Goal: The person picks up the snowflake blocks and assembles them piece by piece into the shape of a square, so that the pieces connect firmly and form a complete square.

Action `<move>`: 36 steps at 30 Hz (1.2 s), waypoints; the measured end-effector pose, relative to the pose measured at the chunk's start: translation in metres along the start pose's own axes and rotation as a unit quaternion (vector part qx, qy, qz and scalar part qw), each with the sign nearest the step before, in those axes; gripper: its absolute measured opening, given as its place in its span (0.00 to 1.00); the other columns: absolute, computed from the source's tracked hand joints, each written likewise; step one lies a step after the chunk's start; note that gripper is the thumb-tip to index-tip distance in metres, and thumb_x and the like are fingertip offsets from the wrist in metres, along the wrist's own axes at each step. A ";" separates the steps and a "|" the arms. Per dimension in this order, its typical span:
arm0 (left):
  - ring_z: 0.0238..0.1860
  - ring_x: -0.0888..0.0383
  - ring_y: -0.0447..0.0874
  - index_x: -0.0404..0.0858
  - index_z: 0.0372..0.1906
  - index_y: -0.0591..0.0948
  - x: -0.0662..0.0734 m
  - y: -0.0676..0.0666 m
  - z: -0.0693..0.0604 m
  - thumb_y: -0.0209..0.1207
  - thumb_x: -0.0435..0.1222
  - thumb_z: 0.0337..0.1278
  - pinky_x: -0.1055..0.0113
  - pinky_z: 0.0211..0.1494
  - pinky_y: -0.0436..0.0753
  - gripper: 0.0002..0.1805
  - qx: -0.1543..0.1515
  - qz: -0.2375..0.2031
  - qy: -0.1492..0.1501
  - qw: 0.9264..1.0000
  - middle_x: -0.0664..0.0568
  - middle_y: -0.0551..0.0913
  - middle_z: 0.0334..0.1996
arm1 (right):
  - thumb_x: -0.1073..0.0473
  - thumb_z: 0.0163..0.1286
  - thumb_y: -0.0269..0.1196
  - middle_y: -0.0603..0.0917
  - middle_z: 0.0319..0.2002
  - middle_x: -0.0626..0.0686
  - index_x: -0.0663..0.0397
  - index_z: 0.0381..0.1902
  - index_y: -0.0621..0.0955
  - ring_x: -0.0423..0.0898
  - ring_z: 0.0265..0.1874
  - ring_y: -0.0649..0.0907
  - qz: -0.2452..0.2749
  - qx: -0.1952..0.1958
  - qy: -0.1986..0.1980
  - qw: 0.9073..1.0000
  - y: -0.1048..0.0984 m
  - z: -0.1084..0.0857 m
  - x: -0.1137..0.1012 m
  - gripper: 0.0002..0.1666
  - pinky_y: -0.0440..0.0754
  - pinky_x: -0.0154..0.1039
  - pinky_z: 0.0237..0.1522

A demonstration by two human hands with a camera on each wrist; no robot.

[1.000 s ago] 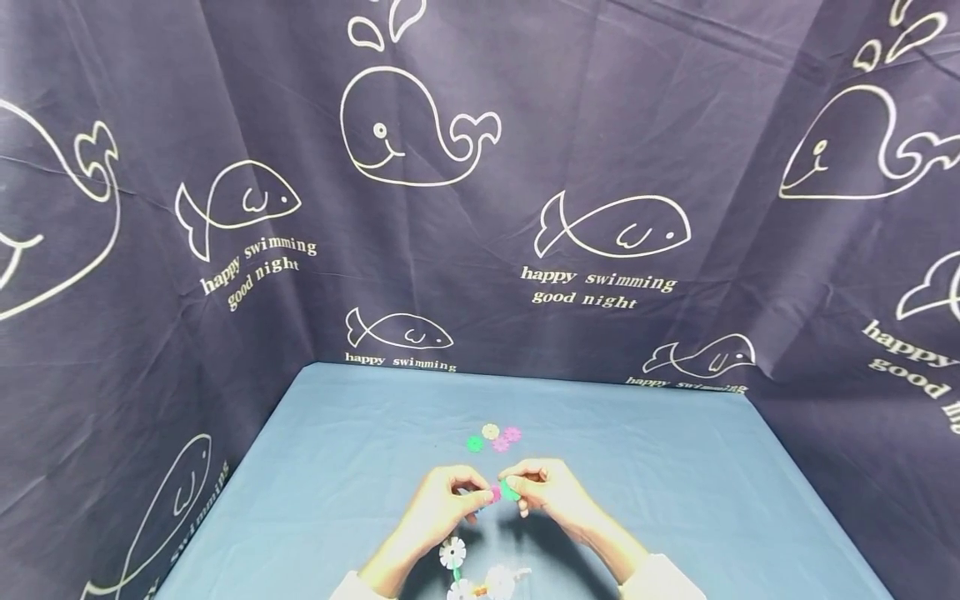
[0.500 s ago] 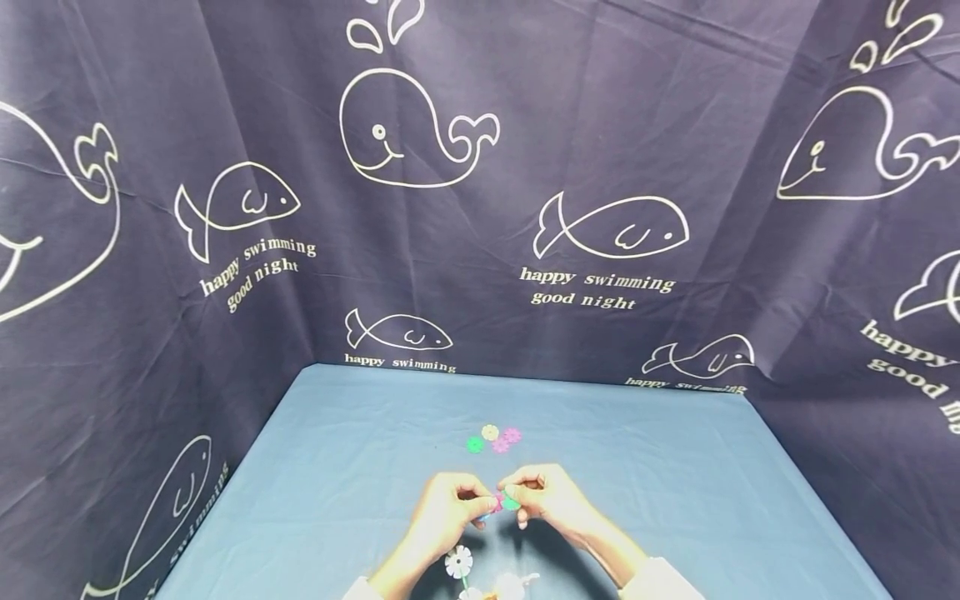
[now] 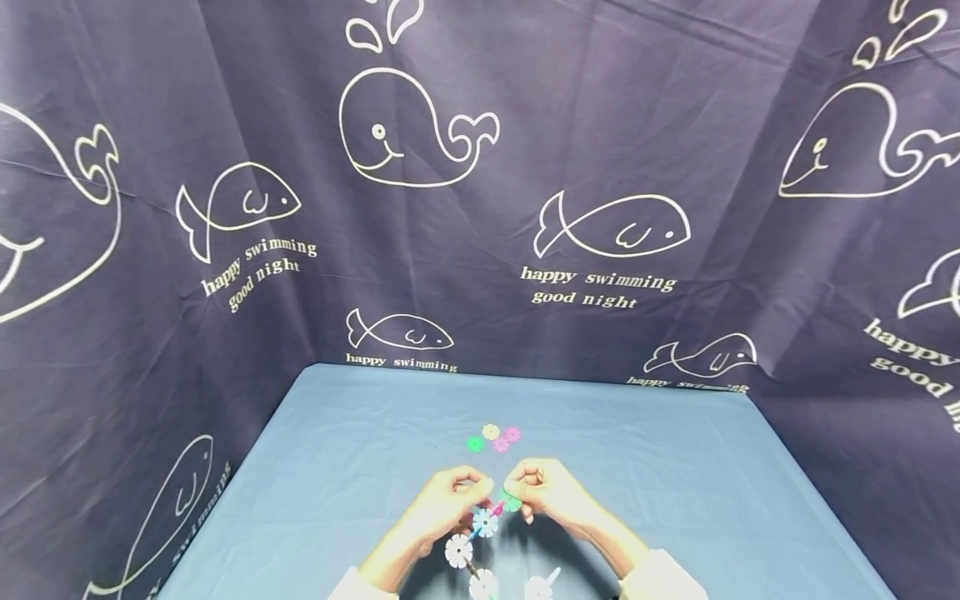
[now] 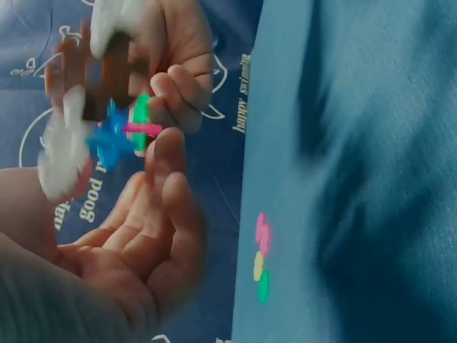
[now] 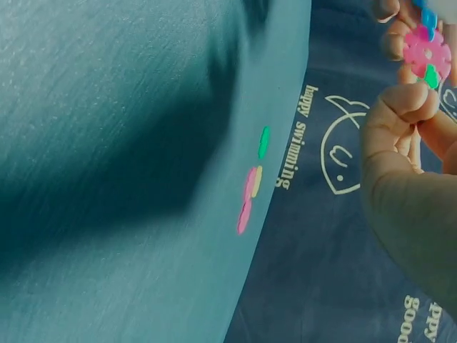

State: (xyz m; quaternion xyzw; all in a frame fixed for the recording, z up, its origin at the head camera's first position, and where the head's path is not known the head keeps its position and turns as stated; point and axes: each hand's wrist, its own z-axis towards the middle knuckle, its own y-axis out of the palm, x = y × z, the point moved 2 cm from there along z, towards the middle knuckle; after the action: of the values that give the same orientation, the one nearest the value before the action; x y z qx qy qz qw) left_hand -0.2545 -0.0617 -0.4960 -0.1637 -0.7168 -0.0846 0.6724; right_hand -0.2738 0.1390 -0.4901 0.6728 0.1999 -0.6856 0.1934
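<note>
Flower-shaped interlocking discs form a chain in front of me. My right hand (image 3: 551,496) pinches the green disc (image 3: 511,501) at its end. A pink disc (image 5: 427,54) is slotted into the green one, followed by a blue disc (image 3: 485,523) and a white disc (image 3: 459,551). A brown disc (image 4: 118,75) shows blurred in the left wrist view. My left hand (image 3: 450,500) is beside the chain, its fingers loosely bent near the pink disc and not closed round it. Whether its fingertips touch the chain is hard to tell.
Farther back on the blue-covered table (image 3: 360,450) lie a loose green disc (image 3: 475,444), a yellow disc (image 3: 491,432) and two pink discs (image 3: 512,434). More white discs (image 3: 538,588) of the chain appear at the lower edge. Dark printed cloth (image 3: 480,250) surrounds the table.
My left hand has let go of the pink disc and shifted slightly up. The chain has swung, so the blue disc now shows face-on below the hands. The right hand keeps its pinch.
</note>
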 end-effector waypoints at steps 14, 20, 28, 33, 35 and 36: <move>0.17 0.60 0.79 0.27 0.39 0.77 -0.010 -0.005 0.003 0.54 0.34 0.72 0.73 0.20 0.79 0.11 -0.006 -0.101 -0.036 0.994 0.43 0.85 0.28 | 0.66 0.70 0.64 0.81 0.26 0.51 0.64 0.32 0.79 0.43 0.24 0.80 -0.374 0.072 -0.125 0.916 -0.016 0.037 0.011 0.07 0.83 0.39 0.30; 0.16 0.60 0.78 0.25 0.40 0.76 -0.010 -0.010 0.001 0.53 0.35 0.72 0.73 0.19 0.78 0.14 0.012 -0.102 -0.038 0.994 0.43 0.85 0.27 | 0.70 0.65 0.66 0.79 0.59 0.68 0.70 0.53 0.80 0.68 0.61 0.77 -0.593 0.066 -0.125 0.793 -0.030 0.048 0.027 0.18 0.73 0.63 0.61; 0.16 0.60 0.78 0.24 0.39 0.76 -0.011 -0.007 0.002 0.53 0.35 0.72 0.72 0.20 0.78 0.13 0.009 -0.104 -0.034 0.994 0.44 0.85 0.27 | 0.58 0.72 0.64 0.72 0.70 0.61 0.49 0.68 0.77 0.66 0.68 0.70 -0.624 0.021 -0.028 0.780 -0.028 0.042 0.039 0.27 0.64 0.80 0.56; 0.16 0.60 0.77 0.25 0.39 0.76 -0.010 -0.008 0.002 0.53 0.35 0.72 0.73 0.18 0.77 0.13 0.011 -0.107 -0.032 0.994 0.43 0.86 0.27 | 0.61 0.66 0.68 0.79 0.58 0.62 0.46 0.60 0.82 0.62 0.59 0.79 -0.648 0.050 -0.097 0.754 -0.017 0.023 0.042 0.24 0.69 0.79 0.52; 0.16 0.60 0.77 0.26 0.38 0.76 -0.009 -0.009 0.002 0.53 0.35 0.73 0.73 0.18 0.76 0.12 0.013 -0.106 -0.031 0.994 0.42 0.86 0.27 | 0.62 0.63 0.70 0.81 0.52 0.60 0.46 0.57 0.84 0.60 0.54 0.81 -0.661 0.054 -0.122 0.739 -0.014 0.015 0.042 0.23 0.72 0.77 0.51; 0.16 0.61 0.77 0.27 0.38 0.76 -0.008 -0.009 0.002 0.53 0.35 0.73 0.73 0.18 0.76 0.12 0.013 -0.106 -0.031 0.994 0.42 0.86 0.27 | 0.63 0.62 0.70 0.81 0.49 0.59 0.46 0.55 0.85 0.59 0.52 0.81 -0.667 0.055 -0.133 0.731 -0.012 0.011 0.042 0.22 0.75 0.75 0.50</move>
State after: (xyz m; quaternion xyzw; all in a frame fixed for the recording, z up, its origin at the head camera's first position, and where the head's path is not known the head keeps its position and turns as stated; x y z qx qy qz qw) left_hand -0.2590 -0.0704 -0.5033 -0.0808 -0.7519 -0.1411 0.6389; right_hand -0.2904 0.1433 -0.5321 0.2778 0.5314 -0.7310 -0.3258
